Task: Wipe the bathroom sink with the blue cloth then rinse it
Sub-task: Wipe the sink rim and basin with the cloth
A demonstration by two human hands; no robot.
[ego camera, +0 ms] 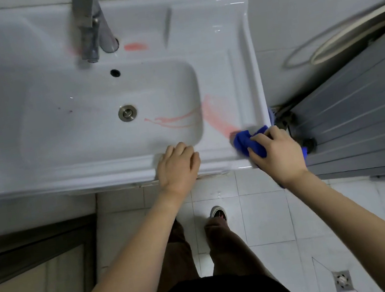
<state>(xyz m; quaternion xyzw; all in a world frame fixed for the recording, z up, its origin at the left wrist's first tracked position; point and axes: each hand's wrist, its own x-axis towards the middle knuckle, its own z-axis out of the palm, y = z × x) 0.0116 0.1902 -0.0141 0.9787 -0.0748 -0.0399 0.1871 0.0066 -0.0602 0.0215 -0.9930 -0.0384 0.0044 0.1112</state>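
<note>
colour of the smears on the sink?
Pinkish-red smears on the white sink; head view.

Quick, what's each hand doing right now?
Left hand: open, flat on the sink edge, holding nothing.
Right hand: closed on the cloth.

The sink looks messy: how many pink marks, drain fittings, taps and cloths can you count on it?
Pink marks: 4, one left of the tap base, one right of it, runs in the basin, a smear on the right ledge
Drain fittings: 2, plug and overflow hole
Taps: 1
Blue cloths: 1, in the right hand
Total: 8
</note>
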